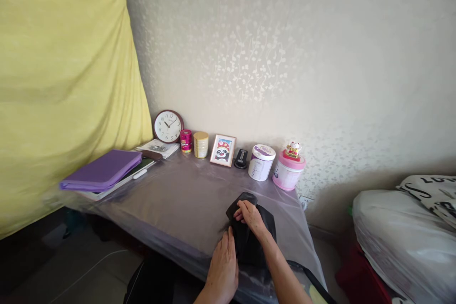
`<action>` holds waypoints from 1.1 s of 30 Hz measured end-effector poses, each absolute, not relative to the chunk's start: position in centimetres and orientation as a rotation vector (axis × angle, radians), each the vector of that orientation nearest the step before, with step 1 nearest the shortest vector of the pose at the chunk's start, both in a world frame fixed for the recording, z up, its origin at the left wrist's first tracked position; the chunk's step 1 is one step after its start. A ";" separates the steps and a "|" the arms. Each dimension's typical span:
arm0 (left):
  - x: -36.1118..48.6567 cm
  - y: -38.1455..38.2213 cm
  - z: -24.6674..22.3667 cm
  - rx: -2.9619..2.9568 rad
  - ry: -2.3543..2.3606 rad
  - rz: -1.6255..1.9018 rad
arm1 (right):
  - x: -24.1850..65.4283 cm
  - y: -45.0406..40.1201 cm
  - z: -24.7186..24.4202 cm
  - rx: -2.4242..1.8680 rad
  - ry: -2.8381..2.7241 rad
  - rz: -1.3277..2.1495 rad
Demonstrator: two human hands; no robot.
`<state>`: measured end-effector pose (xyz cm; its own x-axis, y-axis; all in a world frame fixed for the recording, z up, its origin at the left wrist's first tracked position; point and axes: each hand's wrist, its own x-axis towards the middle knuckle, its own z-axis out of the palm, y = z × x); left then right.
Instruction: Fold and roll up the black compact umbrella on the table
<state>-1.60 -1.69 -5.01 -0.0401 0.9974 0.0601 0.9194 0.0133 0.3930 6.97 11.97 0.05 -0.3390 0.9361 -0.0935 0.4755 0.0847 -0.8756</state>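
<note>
A black fabric bag (pixel 249 251), soft and creased, lies near the front edge of the table. My left hand (pixel 223 259) holds its left side, fingers close together and pointing away from me; the thumb is hidden. Over the upper part of the bag, my right hand (pixel 250 216) has its fingers curled onto the dark fabric. Whether anything small is between those fingertips I cannot make out. A black strap (pixel 311 275) trails off to the right, below my right forearm. The inside of the bag is hidden.
A clear cover drapes the table (pixel 178 194). Along the wall stand a clock (pixel 168 126), a pink can (pixel 185 141), a yellow tub (pixel 201 145), a picture frame (pixel 223 150), a black device (pixel 241 158) and two tins (pixel 261 164). A purple folder (pixel 101 169) lies left.
</note>
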 end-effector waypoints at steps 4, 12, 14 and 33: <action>-2.4 -2.4 -5.1 1.996 2.018 0.577 | 6.8 11.6 0.1 -1.328 -1.976 1.118; -2.9 -3.2 -2.3 2.254 2.046 0.885 | 6.9 10.8 0.0 -1.204 -2.151 0.942; -2.7 -2.9 -1.4 2.402 1.941 0.881 | 7.0 10.7 0.1 -1.194 -2.157 0.956; -0.7 -1.0 -5.9 2.227 2.169 0.689 | 7.4 8.8 1.1 -1.036 -2.275 0.848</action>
<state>-0.70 -1.05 -5.91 -0.0212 0.9431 0.3317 0.9616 -0.0716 0.2649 7.35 8.75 1.07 -0.5878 0.7893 0.1777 0.4802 0.5171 -0.7085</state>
